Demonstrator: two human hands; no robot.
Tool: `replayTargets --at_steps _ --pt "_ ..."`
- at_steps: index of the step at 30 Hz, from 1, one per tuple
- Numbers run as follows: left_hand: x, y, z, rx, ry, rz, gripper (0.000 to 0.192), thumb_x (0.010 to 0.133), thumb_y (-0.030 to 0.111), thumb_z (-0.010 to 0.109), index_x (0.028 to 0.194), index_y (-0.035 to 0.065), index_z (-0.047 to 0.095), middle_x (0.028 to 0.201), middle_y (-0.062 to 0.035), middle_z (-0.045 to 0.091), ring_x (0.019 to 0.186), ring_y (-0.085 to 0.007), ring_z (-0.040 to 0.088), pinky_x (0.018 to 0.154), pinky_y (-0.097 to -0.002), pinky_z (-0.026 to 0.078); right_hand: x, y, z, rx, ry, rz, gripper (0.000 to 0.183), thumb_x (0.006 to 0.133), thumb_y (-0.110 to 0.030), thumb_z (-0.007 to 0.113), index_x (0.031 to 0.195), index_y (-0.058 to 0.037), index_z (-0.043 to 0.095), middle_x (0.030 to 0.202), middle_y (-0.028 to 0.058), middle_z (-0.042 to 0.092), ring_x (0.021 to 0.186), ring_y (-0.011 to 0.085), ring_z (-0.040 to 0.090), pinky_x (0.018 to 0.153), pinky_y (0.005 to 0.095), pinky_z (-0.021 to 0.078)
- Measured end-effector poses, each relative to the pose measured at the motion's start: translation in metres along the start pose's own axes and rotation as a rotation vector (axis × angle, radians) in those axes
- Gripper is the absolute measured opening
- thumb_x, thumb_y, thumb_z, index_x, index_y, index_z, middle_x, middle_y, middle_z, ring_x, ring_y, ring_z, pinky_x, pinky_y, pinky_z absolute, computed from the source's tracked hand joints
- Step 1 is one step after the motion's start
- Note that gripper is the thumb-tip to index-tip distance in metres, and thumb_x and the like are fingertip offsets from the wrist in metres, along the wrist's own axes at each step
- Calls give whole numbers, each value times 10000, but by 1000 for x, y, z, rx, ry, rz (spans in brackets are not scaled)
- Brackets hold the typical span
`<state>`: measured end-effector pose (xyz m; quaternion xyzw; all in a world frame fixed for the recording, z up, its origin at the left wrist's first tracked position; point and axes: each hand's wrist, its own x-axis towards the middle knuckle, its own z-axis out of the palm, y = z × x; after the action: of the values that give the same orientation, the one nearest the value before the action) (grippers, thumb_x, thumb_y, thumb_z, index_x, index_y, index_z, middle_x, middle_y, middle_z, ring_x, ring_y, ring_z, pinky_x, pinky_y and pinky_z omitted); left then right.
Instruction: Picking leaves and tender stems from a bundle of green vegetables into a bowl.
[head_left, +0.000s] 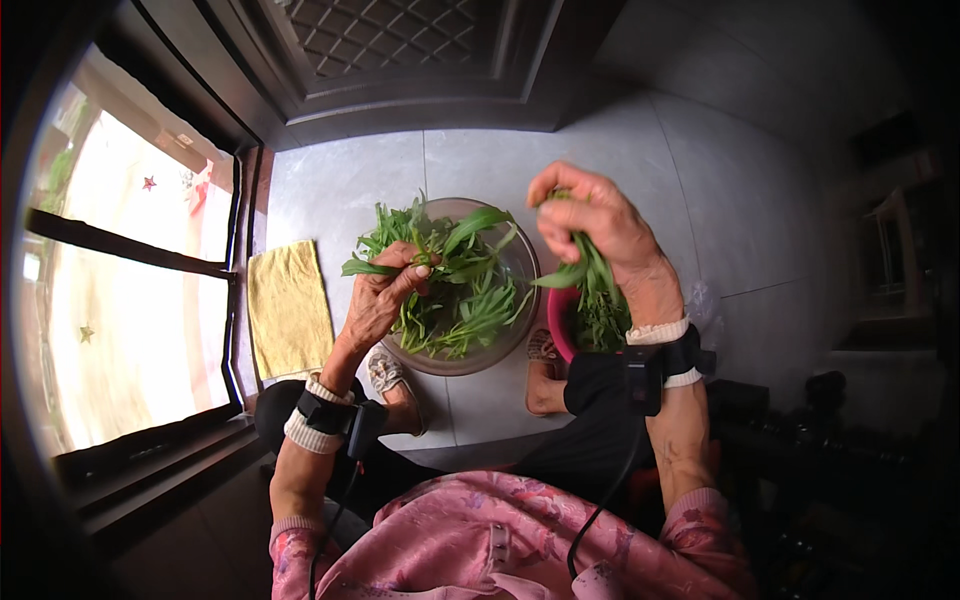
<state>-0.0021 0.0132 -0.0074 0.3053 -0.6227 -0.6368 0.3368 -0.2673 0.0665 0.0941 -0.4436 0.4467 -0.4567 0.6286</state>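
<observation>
My left hand (386, 296) pinches a leafy green stem (420, 251) between thumb and fingers, above a wide round basin (534, 281) on the floor. Loose leafy greens (480, 307) lie heaped in that basin, and some of its inside shows bare at the right. Up and to the right, my right hand (600, 217) is closed around a bunch of leafy stems (592, 262), whose leaves hang down below the palm. Under that wrist stands a pink tub (559, 319) with more greens (600, 322) in it, partly hidden by my arm and leg.
A yellow cloth (291, 307) lies on the grey tiled floor (480, 161) at the left, beside a glazed door (135, 262). A dark panelled door (420, 97) stands beyond the basin. Clear plastic (703, 304) lies right of the tub. My feet flank the basin's near side.
</observation>
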Motion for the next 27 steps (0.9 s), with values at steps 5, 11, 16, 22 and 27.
replayTargets --at_steps 5,11,16,22,27 --pt "1 1 5 -13 38 -3 163 897 97 564 1004 -8 627 855 -35 519 685 -101 510 647 -235 423 9 13 32 -185 -143 160 318 743 -80 673 1042 -23 582 738 -4 571 500 32 434 458 181 344" --pt "0 -8 0 20 2 -38 143 895 94 571 968 -25 605 874 -43 537 670 -103 510 608 -234 429 12 12 38 94 -53 138 473 762 -70 645 1221 -38 536 776 -16 585 505 30 430 455 174 340" --pt "1 -7 1 27 -4 -71 168 894 108 577 980 -33 605 897 -48 554 695 -109 529 610 -237 458 8 1 38 36 54 68 448 762 -45 621 1206 -38 564 796 -20 604 466 29 396 453 165 332" --pt "0 -4 3 97 31 -96 214 901 184 578 949 -23 603 840 -35 520 664 -103 530 600 -231 436 7 1 29 51 85 17 366 794 -97 628 1151 -24 601 662 -27 559 458 30 380 449 180 326" --pt "1 -11 -1 152 27 -95 228 901 182 576 1036 2 608 919 -51 570 728 -125 561 609 -250 480 8 2 25 105 160 21 255 850 -155 612 1058 -10 643 552 -58 428 467 31 374 448 190 313"
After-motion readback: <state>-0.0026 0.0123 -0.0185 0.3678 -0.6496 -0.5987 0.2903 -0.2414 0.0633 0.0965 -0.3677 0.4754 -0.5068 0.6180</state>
